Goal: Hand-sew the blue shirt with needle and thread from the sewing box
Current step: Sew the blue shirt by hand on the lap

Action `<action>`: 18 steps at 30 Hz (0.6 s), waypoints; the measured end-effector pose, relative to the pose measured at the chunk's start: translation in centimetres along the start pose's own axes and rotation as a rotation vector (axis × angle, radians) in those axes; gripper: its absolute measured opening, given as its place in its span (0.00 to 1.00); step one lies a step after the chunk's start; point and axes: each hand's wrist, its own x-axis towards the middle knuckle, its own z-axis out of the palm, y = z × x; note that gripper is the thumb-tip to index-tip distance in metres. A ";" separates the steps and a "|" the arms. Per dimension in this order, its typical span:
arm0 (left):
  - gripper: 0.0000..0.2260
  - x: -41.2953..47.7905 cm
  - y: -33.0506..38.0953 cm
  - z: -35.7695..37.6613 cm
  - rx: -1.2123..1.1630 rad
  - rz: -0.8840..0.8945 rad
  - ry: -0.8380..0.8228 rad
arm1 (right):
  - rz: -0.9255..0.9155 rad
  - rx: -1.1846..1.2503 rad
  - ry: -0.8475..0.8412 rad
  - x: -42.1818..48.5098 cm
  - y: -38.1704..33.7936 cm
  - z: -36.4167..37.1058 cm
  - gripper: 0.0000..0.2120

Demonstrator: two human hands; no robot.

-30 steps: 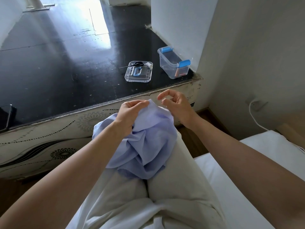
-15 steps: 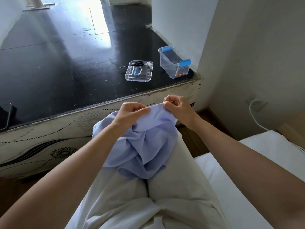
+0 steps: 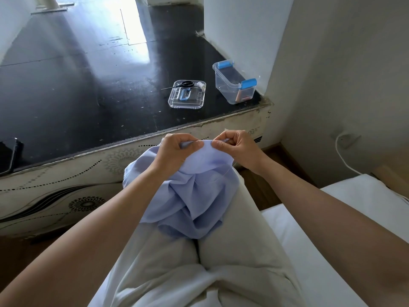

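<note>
Far left, at about nine o'clock from the work, a dark phone [image 3: 7, 155] lies on the black tabletop [image 3: 66, 96], partly cut off by the edge of view.

Moving right, the left hand [image 3: 177, 151] curls its fingers over a raised fold of the blue shirt [image 3: 194, 196] and grips it. The rest of the shirt is bunched on the person's lap, spilling toward six o'clock. The fold forms a short ridge whose long axis runs from nine to three o'clock, spanning the gap between the two hands.

At the three o'clock end, the right hand [image 3: 238, 147] pinches the cloth between thumb and forefinger, with the other fingers tucked in. The spot to be stitched therefore lies at nine o'clock from that pinch and touches it. Both hands look equally near, and I judge a stitch would travel along the ridge toward the left hand.

I can't make out the needle. A thin glint lies on the ridge between the hands, too fine to call, and whether the right pinch holds steel as well as cloth is hidden. A faint line across the shirt below the right wrist may be thread.

Beyond the hands, at twelve o'clock, a clear lid [image 3: 194, 100] carries scissors [image 3: 187, 84] and a white spool [image 3: 201, 84]. At one o'clock stands the open sewing box [image 3: 228, 89]. A white cable [image 3: 336, 152] trails down the wall at three o'clock.
</note>
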 end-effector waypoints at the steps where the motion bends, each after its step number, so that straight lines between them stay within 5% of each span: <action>1: 0.03 0.0 -0.1 0.0 0.010 0.009 0.009 | -0.006 -0.005 0.007 0.0 0.1 0.0 0.08; 18: 0.05 0.2 -0.2 0.3 0.012 -0.001 0.032 | -0.042 0.021 0.059 0.0 0.4 0.2 0.05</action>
